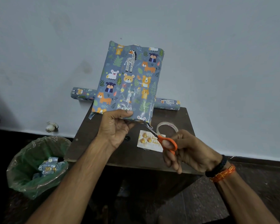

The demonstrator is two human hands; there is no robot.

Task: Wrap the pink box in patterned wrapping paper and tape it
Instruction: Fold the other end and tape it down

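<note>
Dark wooden table [120, 151] fills the middle of my view, pushed against a pale blue wall [217, 62]. To its left on the floor I've got a bin with a green liner [31, 167], scraps of patterned paper lying inside. Up above the table is the box in its animal-print wrapping paper [129, 81], held upright and clear of the tabletop, covered on the whole face I can see. Behind it the wrapping paper roll [166, 103] lies along the table's far edge against the wall. My left hand [115, 126] grips the box's lower edge, thumb across the front. My right hand [183, 151] has fingers curled through the orange scissors [162, 140], blades meeting a loose paper flap at the box's lower right corner. Beneath them, a greeting card [145, 140] lies flat, tape roll [167, 126] just beyond it.
</note>
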